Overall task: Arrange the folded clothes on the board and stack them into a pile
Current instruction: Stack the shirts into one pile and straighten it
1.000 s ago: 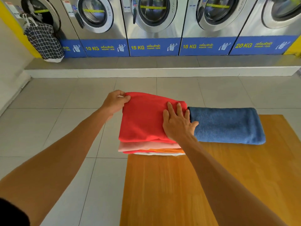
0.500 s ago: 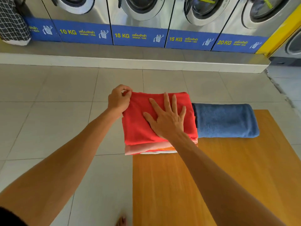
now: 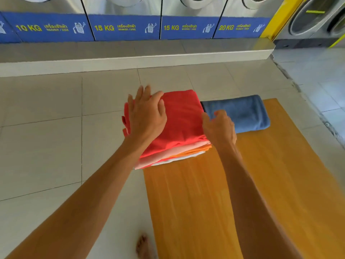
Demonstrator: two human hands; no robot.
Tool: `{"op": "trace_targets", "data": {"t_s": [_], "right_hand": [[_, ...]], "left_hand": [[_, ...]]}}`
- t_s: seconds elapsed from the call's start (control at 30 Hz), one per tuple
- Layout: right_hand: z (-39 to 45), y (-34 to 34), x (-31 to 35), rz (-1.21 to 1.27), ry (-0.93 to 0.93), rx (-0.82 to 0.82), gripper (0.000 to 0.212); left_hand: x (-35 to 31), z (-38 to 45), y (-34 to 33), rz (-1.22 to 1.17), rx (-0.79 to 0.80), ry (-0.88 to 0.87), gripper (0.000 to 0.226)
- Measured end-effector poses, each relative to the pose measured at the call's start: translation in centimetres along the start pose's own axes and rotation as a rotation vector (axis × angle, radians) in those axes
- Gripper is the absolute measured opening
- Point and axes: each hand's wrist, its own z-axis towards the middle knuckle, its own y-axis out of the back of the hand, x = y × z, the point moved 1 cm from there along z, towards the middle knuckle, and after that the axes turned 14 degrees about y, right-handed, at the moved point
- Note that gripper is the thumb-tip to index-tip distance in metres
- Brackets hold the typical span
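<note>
A pile of folded clothes sits at the far left corner of the wooden board [image 3: 261,184], overhanging its left edge. A red garment [image 3: 183,116] tops the pile, with pink, orange and white layers [image 3: 173,154] showing beneath. My left hand [image 3: 146,113] lies flat on the red garment's left part, fingers spread. My right hand [image 3: 219,128] is curled against the pile's right edge, in the gap beside a folded blue towel [image 3: 242,111] that lies on the board to the right. Whether it grips any cloth is hidden.
A row of washing machines [image 3: 127,25] with blue panels stands on a raised grey step [image 3: 130,58] behind. Pale floor tiles [image 3: 46,146] surround the board. A bare foot [image 3: 143,247] shows at the bottom, next to the board's left edge.
My left hand let go of the red garment's far corner and now lies flat on top. My right hand slid off the top to the pile's right edge. The view shifted left and down.
</note>
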Motion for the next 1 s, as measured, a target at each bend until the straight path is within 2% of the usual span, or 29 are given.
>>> {"op": "trace_targets", "data": {"t_s": [0.07, 0.13, 0.2, 0.3, 0.37, 0.43, 0.53, 0.6, 0.67, 0.73, 0.8, 0.87, 0.9, 1.0], "right_hand": [[-2.8, 0.2, -1.4, 0.110, 0.103, 0.065, 0.059], [-4.9, -0.4, -2.6, 0.144, 0.230, 0.111, 0.070], [-5.1, -1.1, -3.6, 0.163, 0.281, 0.083, 0.073], [-4.0, -1.5, -4.0, 0.252, 0.256, -0.062, 0.043], [-3.4, -2.4, -3.8, 0.129, 0.306, -0.109, 0.028], [-2.9, -2.8, -3.7, -0.009, 0.297, -0.122, 0.023], [-2.1, -1.9, -3.7, 0.074, 0.185, -0.169, 0.041], [-2.1, -1.5, -3.9, 0.240, 0.085, -0.193, 0.043], [-2.5, -1.8, -4.0, 0.280, 0.024, -0.156, 0.042], [-2.5, -1.6, -4.2, 0.203, 0.013, -0.073, 0.039], [-1.3, -0.2, -3.9, 0.119, 0.027, 0.082, 0.035], [0.0, 1.8, -2.9, 0.018, 0.080, 0.270, 0.040], [0.5, 2.7, -1.8, -0.024, 0.122, 0.277, 0.045], [1.3, 2.9, 2.6, -0.006, 0.392, -0.019, 0.049]], "left_hand": [[-1.4, -1.1, -2.0, 0.076, 0.239, 0.013, 0.054], [-1.4, -1.4, -4.1, 0.164, 0.366, 0.041, 0.065], [-0.8, -1.3, -5.0, 0.207, 0.355, 0.030, 0.069], [-0.5, -1.1, -4.8, 0.230, 0.373, 0.015, 0.073], [-0.7, -0.9, -4.6, 0.236, 0.409, 0.021, 0.071], [-0.5, -0.6, -4.5, 0.232, 0.446, 0.024, 0.068], [0.6, 0.0, -4.3, 0.224, 0.459, 0.013, 0.067], [1.3, 0.2, -4.1, 0.210, 0.464, 0.000, 0.067], [1.4, 0.2, -4.1, 0.209, 0.466, -0.018, 0.070], [1.3, 0.1, -4.0, 0.217, 0.467, -0.034, 0.074], [1.2, 0.0, -4.0, 0.240, 0.472, -0.038, 0.081], [1.0, -0.1, -4.0, 0.274, 0.477, -0.029, 0.091], [0.8, -0.1, -4.1, 0.292, 0.466, -0.033, 0.098], [-0.5, -1.0, -4.0, 0.306, 0.330, -0.105, 0.117]]}}
